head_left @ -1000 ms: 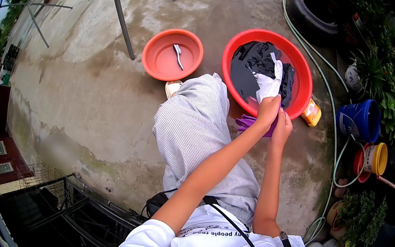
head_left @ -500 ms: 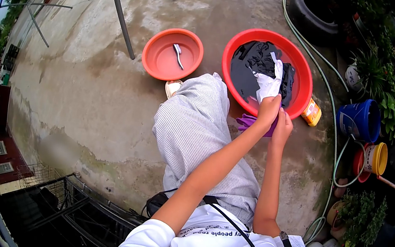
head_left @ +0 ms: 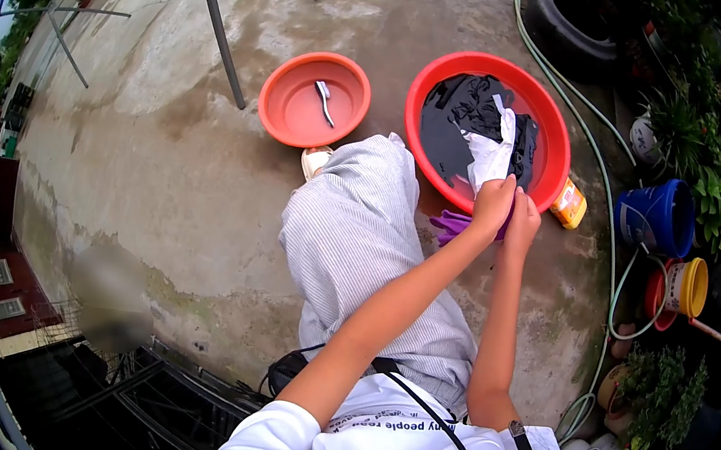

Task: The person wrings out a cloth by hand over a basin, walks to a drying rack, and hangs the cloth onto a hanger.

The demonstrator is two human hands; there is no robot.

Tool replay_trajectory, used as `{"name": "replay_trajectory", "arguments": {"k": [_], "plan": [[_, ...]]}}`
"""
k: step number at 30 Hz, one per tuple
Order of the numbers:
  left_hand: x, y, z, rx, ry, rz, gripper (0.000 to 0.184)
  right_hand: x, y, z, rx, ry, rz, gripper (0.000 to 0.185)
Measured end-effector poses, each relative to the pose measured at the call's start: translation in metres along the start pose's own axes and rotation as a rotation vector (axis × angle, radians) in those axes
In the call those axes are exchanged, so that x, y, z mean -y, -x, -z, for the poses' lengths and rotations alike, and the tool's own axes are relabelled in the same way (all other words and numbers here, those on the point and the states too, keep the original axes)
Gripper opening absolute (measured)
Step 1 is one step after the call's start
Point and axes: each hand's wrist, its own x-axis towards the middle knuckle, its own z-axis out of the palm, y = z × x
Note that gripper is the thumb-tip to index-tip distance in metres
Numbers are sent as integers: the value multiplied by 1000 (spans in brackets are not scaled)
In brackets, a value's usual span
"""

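Observation:
My left hand (head_left: 494, 203) is closed at the near rim of a large red basin (head_left: 561, 115), its fingers at the lower end of a white cloth (head_left: 487, 158). Close beside it, my right hand (head_left: 522, 224) pinches purple material that shows between the two hands. A purple piece with finger-like folds, like a rubber glove (head_left: 450, 227), hangs below the rim to the left of my hands. The white cloth reaches up over dark wet clothing (head_left: 467, 103), which lies in water in the basin. My fingers partly hide how the white and purple pieces meet.
A smaller orange-red basin (head_left: 288, 122) holds a brush (head_left: 325, 102). Right of the red basin stands a yellow-orange container (head_left: 570, 206). A hose (head_left: 601, 178) runs along the right, near a blue bucket (head_left: 660, 217), a yellow bucket (head_left: 686, 287) and a tyre (head_left: 564, 30).
Both hands have shifted slightly, the right a little up and to the right. Less purple material shows below the hands. The white cloth and the basins look the same.

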Motion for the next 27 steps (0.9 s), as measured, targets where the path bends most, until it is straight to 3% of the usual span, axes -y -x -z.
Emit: {"name": "replay_trajectory", "arguments": {"k": [4, 6, 9, 12, 18, 22, 27], "plan": [[7, -15, 11, -46, -43, 45, 35, 11, 35, -11, 44, 241, 167, 24], [10, -20, 16, -41, 91, 125, 35, 11, 41, -22, 26, 187, 248, 27], [6, -9, 8, -42, 25, -14, 36, 7, 18, -17, -3, 58, 150, 28], [-4, 6, -4, 21, -15, 20, 38, -4, -17, -3, -34, -4, 80, 28], [-14, 2, 5, 10, -261, -169, 40, 10, 24, -19, -164, -34, 206, 26], [8, -21, 23, -39, -103, 28, 42, 2, 50, -24, -54, 11, 150, 25], [-4, 13, 14, 23, -245, -112, 43, 4, 21, -8, -80, -101, 17, 24]]}}
